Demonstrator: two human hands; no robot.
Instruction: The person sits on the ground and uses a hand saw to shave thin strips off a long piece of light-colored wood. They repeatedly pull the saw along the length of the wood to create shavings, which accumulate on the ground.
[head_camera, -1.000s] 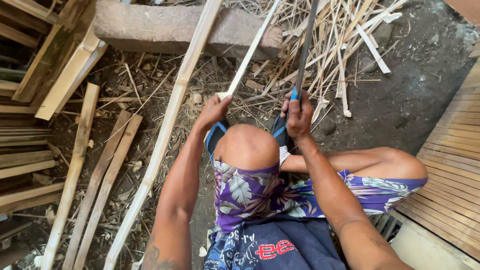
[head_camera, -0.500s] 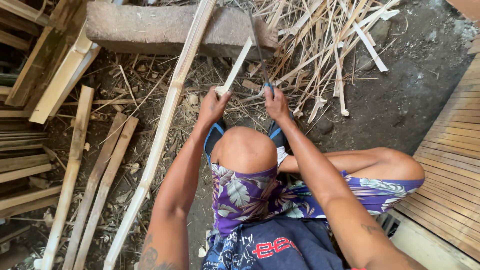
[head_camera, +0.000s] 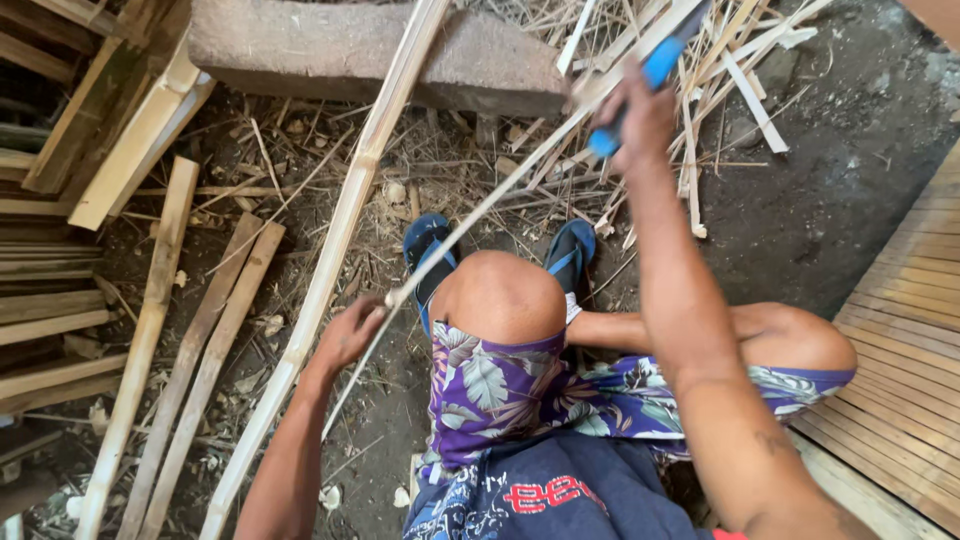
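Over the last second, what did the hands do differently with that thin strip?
The right hand with its blue-handled knife pushed away up the thin bamboo strip. The left hand drew back toward the body beside the knee, keeping its grip on the strip. The long bamboo pole and stone block stayed put.

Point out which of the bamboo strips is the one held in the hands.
The thin bamboo strip running diagonally from the left hand up to the right hand; the other strips lie loose on the ground.
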